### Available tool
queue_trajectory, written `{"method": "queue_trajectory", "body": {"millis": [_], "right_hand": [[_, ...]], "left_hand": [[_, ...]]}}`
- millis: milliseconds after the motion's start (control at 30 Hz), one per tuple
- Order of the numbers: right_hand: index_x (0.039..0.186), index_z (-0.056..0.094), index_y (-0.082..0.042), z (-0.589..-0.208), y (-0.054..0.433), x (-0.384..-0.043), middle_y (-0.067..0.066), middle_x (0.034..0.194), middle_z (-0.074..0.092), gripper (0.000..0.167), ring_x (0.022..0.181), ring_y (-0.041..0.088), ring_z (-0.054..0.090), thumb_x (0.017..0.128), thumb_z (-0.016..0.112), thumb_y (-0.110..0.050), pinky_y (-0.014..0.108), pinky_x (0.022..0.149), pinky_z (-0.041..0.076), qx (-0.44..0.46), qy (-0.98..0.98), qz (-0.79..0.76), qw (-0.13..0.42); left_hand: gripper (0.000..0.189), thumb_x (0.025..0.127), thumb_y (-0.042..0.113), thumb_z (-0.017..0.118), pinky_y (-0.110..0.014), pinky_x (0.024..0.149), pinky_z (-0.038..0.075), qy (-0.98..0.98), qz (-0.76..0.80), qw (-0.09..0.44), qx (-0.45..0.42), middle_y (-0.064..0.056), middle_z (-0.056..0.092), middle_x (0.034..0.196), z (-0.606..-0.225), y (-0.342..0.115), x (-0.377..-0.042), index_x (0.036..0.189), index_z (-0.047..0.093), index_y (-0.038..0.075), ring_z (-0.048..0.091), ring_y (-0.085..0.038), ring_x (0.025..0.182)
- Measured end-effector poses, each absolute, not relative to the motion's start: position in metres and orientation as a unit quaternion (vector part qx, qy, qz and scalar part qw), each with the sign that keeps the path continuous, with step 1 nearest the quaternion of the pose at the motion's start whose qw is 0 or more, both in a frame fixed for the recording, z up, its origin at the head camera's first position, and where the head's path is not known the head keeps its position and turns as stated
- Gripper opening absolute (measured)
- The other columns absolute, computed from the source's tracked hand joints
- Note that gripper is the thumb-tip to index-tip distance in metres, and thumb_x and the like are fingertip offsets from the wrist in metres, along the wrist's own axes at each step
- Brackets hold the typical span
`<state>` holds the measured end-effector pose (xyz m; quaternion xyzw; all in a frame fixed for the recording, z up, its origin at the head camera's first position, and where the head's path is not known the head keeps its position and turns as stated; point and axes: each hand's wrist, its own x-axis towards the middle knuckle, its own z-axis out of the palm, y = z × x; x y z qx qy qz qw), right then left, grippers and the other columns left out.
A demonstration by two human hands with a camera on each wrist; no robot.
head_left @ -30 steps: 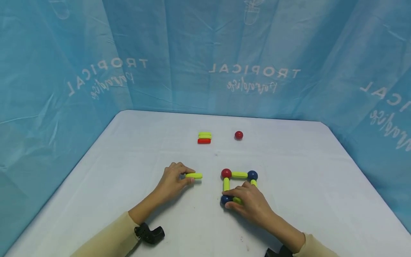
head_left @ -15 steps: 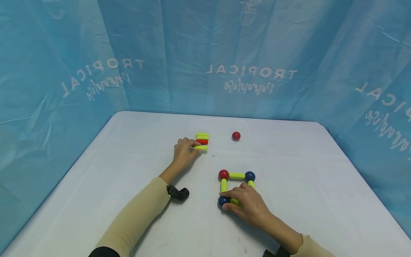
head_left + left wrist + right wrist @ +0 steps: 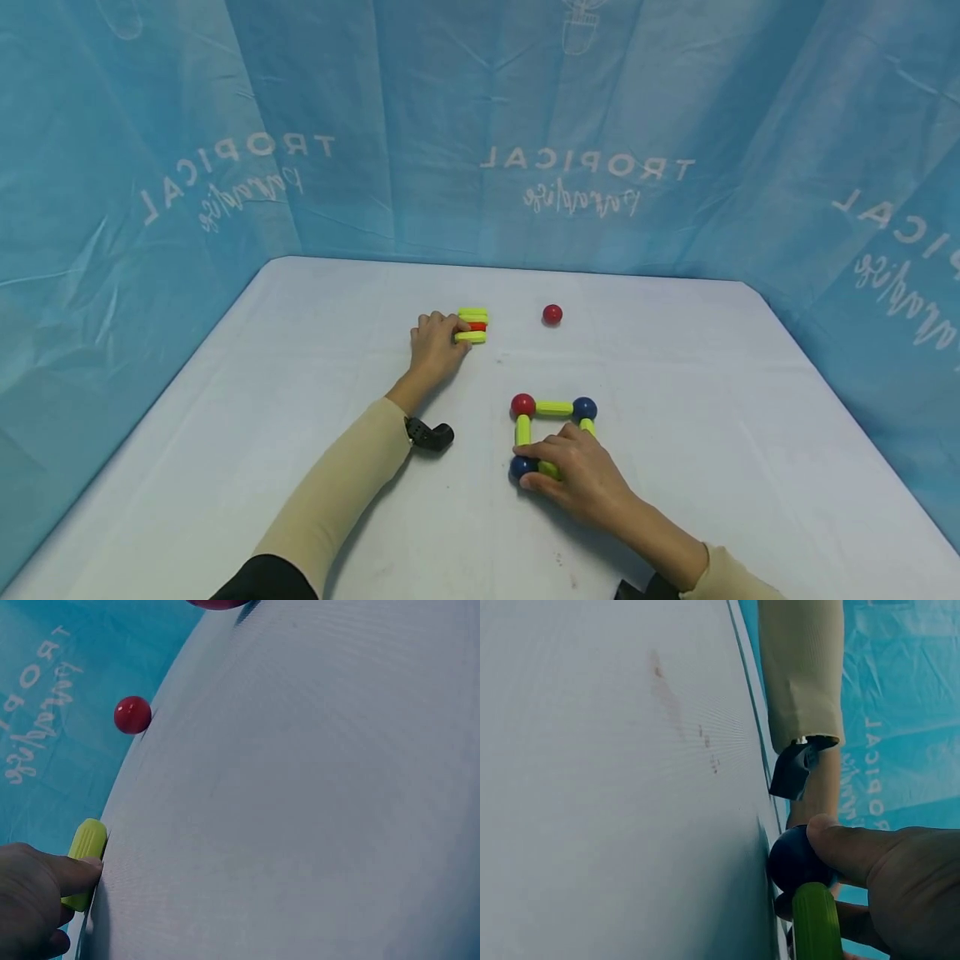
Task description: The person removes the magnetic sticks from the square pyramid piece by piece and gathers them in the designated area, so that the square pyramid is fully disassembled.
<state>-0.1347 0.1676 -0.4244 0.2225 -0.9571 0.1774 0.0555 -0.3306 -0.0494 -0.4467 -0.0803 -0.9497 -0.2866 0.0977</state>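
My left hand (image 3: 437, 343) pinches a yellow-green building rod (image 3: 470, 337) between thumb and fingers, just in front of a red rod (image 3: 477, 327). The same rod (image 3: 90, 841) shows in the left wrist view with the thumb against its side. My right hand (image 3: 581, 471) grips a dark blue ball (image 3: 522, 469) at the near left corner of a four-sided frame of rods and balls. A green-looking rod (image 3: 816, 922) meets that ball in the right wrist view. The frame also has a red ball (image 3: 522, 405) and another blue ball (image 3: 584, 408); its near right corner is hidden.
Two more yellow-green rods (image 3: 472, 312) lie behind the red one. A loose red ball (image 3: 552, 314) rests to their right on the white-covered table (image 3: 337, 367). A blue printed curtain (image 3: 450, 108) stands around the far and side edges.
My left hand has carried its yellow-green rod forward from beside the frame to the near side of the rod row. My right hand keeps its hold on the blue ball.
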Motion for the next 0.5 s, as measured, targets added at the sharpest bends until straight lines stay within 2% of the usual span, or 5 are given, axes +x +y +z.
{"method": "queue_trajectory", "body": {"millis": [133,267,367,500], "right_hand": [[0.117,0.066,-0.031,-0.42,0.172,-0.133,-0.015,0.095,0.068,0.046,0.085,0.002,0.042,0.074,0.076,-0.044,0.022,0.072,0.036,0.22,-0.957,0.181,0.058],[0.115,0.067,-0.027,-0.415,0.186,-0.13,-0.012,0.102,0.07,0.047,0.096,0.008,0.045,0.071,0.079,-0.041,0.033,0.083,0.037,0.223,-0.953,0.183,0.092],[0.111,0.068,-0.025,-0.416,0.199,-0.128,-0.011,0.104,0.069,0.046,0.104,0.013,0.045,0.069,0.081,-0.039,0.037,0.085,0.037,0.223,-0.953,0.171,0.117],[0.105,0.07,-0.024,-0.421,0.212,-0.126,-0.012,0.1,0.068,0.043,0.108,0.017,0.046,0.066,0.084,-0.036,0.041,0.084,0.038,0.237,-0.949,0.159,0.137]], "left_hand": [[0.026,0.084,0.021,0.069,-0.042,0.089,0.033,-0.949,-0.292,0.094,-0.077,-0.006,0.056,0.105,-0.447,-0.048,-0.331,0.109,0.065,0.016,0.043,-0.024,0.103],[0.026,0.084,0.021,0.069,-0.043,0.09,0.033,-0.948,-0.294,0.091,-0.076,-0.007,0.056,0.105,-0.446,-0.047,-0.33,0.109,0.064,0.016,0.043,-0.025,0.103],[0.026,0.084,0.022,0.069,-0.043,0.09,0.033,-0.949,-0.292,0.09,-0.076,-0.007,0.056,0.106,-0.446,-0.047,-0.33,0.109,0.064,0.016,0.043,-0.025,0.104],[0.028,0.083,0.022,0.07,-0.043,0.09,0.033,-0.953,-0.279,0.093,-0.072,-0.007,0.056,0.106,-0.444,-0.049,-0.329,0.11,0.063,0.016,0.042,-0.025,0.105]]}}
